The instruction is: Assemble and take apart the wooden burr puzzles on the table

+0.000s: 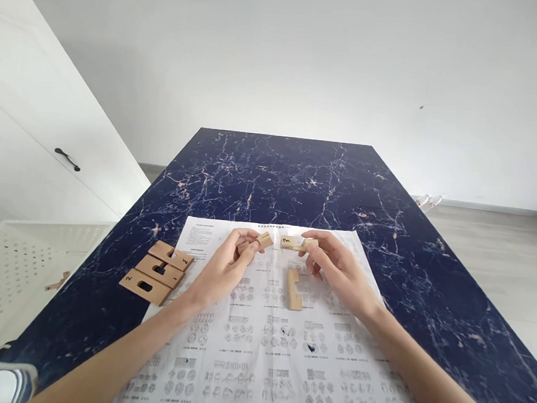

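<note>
My left hand (234, 256) pinches a small notched wooden puzzle piece marked 1 (266, 239) between thumb and fingers. In my right hand (333, 260) is another wooden puzzle piece, marked 3 (288, 242), with a notch in its side. Both pieces are held just above a printed instruction sheet (258, 313), their ends a little apart. Below them a third notched wooden piece (294, 290) lies on the sheet. Left of my left hand, several flat darker wooden pieces (156, 271) with slots and numbers lie side by side, partly over the sheet's edge.
The sheet lies on a dark blue marbled table (280, 177). A white perforated basket (3, 272) stands at the left, with a small brown wooden piece (57, 281) inside. Beyond are a white cabinet (37, 100) with a dark handle and a pale wall (281, 58).
</note>
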Available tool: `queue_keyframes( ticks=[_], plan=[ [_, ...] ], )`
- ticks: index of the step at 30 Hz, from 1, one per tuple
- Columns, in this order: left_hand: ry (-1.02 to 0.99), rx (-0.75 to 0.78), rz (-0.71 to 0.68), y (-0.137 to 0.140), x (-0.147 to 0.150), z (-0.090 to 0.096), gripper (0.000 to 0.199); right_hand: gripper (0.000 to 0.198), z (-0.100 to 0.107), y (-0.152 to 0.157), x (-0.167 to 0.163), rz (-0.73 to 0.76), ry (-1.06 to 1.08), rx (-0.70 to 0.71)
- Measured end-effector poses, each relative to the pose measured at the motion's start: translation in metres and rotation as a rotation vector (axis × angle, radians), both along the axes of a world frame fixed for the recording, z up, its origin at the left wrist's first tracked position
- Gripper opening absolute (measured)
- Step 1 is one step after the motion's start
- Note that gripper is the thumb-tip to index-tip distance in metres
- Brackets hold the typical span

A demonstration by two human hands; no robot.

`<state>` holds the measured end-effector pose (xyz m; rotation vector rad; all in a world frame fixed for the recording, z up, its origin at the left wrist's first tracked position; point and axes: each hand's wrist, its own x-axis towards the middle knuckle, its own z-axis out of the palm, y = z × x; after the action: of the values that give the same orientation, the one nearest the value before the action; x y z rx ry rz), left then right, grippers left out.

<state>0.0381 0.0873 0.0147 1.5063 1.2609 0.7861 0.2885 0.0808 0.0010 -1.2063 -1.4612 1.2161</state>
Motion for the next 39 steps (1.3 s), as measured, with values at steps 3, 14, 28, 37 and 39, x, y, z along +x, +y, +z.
queue_keyframes(
  ticks=[3, 14, 28, 37, 39],
  plan=[
    [-0.037, -0.024, 0.0, 0.001, 0.0, 0.003, 0.037, 0.037, 0.002, 0.0, 0.0, 0.019, 0.08, -0.018],
    [-0.031, 0.025, -0.171, -0.005, 0.005, 0.004, 0.037, 0.03, -0.004, -0.005, -0.007, 0.176, 0.345, -0.071],
    [-0.176, -0.05, -0.244, -0.001, 0.005, 0.005, 0.036, 0.03, 0.002, -0.012, -0.01, 0.351, 0.324, -0.075],
    [-0.202, -0.069, -0.393, -0.009, 0.009, 0.014, 0.041, 0.035, 0.008, -0.018, -0.021, 0.329, 0.272, -0.079],
    [-0.207, -0.069, -0.39, -0.009, 0.011, 0.013, 0.038, 0.035, 0.008, -0.019, -0.023, 0.323, 0.244, -0.06]
  ],
)
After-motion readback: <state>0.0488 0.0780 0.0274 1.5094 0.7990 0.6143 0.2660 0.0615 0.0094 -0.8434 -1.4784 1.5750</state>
